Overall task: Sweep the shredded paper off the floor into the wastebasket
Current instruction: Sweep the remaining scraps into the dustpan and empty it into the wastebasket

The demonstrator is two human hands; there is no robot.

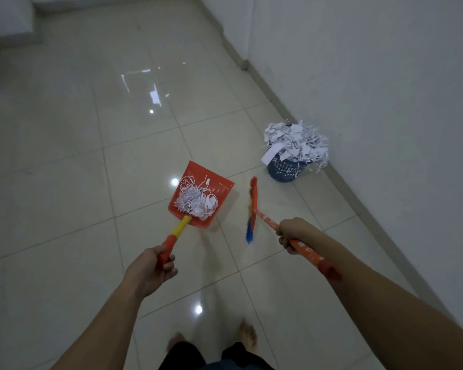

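Observation:
My left hand (151,268) grips the red and yellow handle of a red dustpan (217,185), held above the floor and carrying a heap of shredded paper (197,202). My right hand (292,235) holds the orange handle of a broom (253,206), whose red, yellow and blue bristles hang just right of the dustpan. A blue wastebasket (285,170) stands against the right wall, beyond the broom, overflowing with shredded paper (296,141) that spills over its rim.
Glossy pale floor tiles (91,156) stretch ahead and left. A white wall (385,89) with a skirting board runs along the right. A white block (8,20) stands at the far left corner. My bare feet (247,333) show at the bottom.

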